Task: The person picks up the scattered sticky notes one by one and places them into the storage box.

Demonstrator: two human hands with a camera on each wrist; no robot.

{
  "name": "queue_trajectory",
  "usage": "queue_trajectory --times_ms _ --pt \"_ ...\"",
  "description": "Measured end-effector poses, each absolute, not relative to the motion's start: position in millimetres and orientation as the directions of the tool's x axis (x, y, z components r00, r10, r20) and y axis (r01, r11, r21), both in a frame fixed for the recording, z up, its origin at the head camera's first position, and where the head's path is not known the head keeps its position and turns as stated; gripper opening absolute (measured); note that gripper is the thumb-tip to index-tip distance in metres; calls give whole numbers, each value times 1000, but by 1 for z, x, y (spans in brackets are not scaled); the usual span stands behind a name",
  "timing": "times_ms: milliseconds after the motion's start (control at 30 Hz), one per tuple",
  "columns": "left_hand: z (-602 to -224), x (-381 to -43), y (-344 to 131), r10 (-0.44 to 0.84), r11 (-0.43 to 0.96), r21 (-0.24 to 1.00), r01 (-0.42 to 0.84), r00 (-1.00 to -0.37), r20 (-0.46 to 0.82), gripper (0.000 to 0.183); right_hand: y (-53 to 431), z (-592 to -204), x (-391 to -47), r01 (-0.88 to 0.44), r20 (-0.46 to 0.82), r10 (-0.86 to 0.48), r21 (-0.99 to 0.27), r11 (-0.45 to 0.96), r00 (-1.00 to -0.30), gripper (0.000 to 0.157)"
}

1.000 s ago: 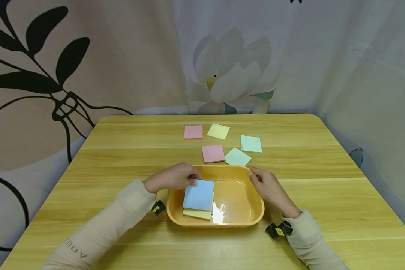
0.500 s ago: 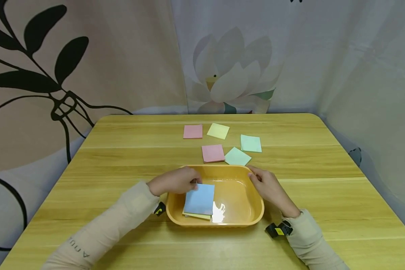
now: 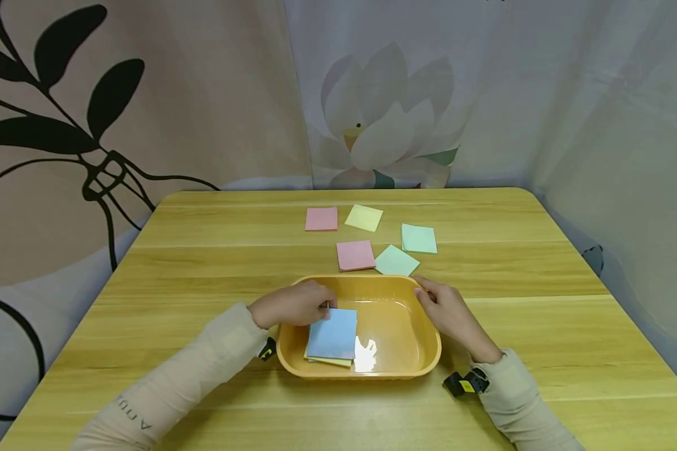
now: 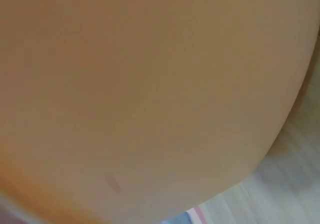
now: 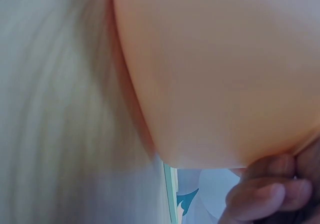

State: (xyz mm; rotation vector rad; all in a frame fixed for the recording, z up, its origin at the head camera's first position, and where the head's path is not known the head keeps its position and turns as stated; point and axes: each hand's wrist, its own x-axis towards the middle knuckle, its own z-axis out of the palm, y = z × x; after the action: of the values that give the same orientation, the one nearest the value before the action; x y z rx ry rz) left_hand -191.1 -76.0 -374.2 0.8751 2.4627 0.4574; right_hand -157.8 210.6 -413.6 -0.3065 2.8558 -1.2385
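Observation:
A yellow-orange plastic tray (image 3: 397, 326) stands near the middle of the table. Inside its left half, a blue sticky note pad (image 3: 331, 335) lies over a pale yellow pad (image 3: 331, 361), of which only the front edge shows. My left hand (image 3: 296, 303) reaches over the tray's left rim and pinches the blue pad at its back left corner, thumb on top. At the back right corner, my right hand (image 3: 448, 313) grips the tray's rim. In the right wrist view its curled fingers (image 5: 265, 196) are at the tray's wall (image 5: 215, 83). The tray's wall (image 4: 150, 93) fills most of the left wrist view.
Behind the tray lie two pink pads (image 3: 356, 255), a light yellow pad (image 3: 363, 218) and two mint green pads (image 3: 419, 238). The nearer green pad (image 3: 397, 260) is close to the tray's back rim. A printed curtain (image 3: 231, 94) hangs beyond the wooden table (image 3: 220, 244).
My left hand has come slightly toward me and right with the blue pad, which now covers more of the yellow one. The right hand and the tray stay in place.

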Motion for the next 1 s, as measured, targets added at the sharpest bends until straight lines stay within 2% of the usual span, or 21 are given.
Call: queue_trajectory --times_ms 367,1000 --pt "-375 -189 -74 669 732 439 521 -674 -314 12 211 -414 -158 -172 61 -185 -722 670 -981 38" --pt "-381 -187 -73 675 735 329 594 -687 -269 10 211 -413 -158 -156 50 -175 -728 668 -983 39"
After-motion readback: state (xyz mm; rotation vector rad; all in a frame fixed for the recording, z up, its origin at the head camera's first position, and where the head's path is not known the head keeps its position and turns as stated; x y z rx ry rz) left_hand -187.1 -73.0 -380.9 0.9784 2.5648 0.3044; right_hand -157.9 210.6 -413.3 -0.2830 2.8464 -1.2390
